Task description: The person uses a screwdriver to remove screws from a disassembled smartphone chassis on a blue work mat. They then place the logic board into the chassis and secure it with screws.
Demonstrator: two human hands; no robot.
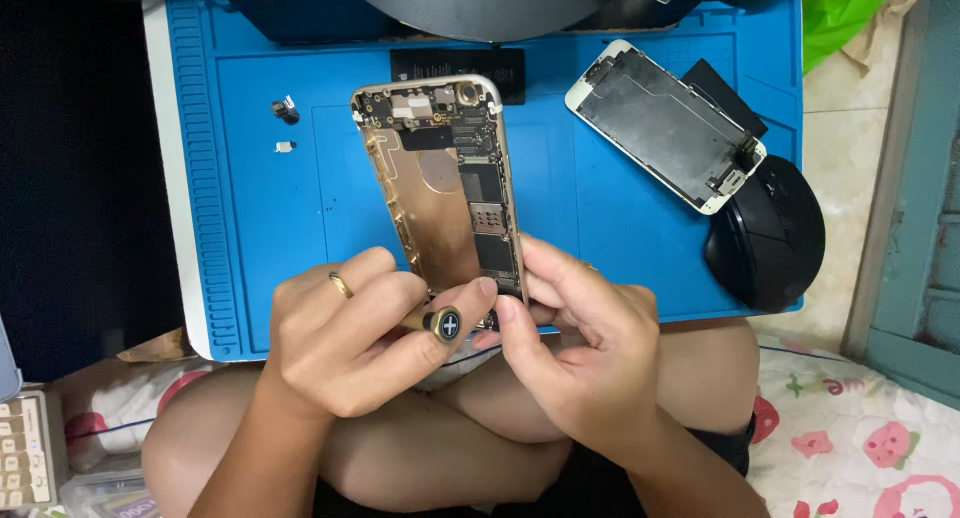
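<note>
Blue silicone covers the work surface, a ribbed repair mat point(250, 178) laid over a low table, with the person sitting cross-legged at its 6 o'clock edge on a flower-print cloth point(860, 438).

Held above the mat near its centre is the opened phone body point(445, 178), a gold shell with its circuit board and connectors bare, top end pointing toward 12 o'clock. The right hand point(570, 348) is closed around the shell's lower end, thumb on the board side at the right edge, fingers wrapped behind. The left hand point(345, 338), with 1 ring on it, is curled shut around a small screwdriver point(445, 324) whose dark cap with a cross mark faces the camera; its tip is hidden at the phone's bottom edge.

By the look of it, the shell is light and stiff but thin, and the exposed board and ribbon connectors seem fragile, so the metal side rails appear the safest place to hold.

At 2 o'clock lies the detached screen panel point(665, 128), back side up, with a black computer mouse point(768, 233) at 3 o'clock. 2 tiny loose parts point(286, 109) sit at 10 o'clock.
</note>
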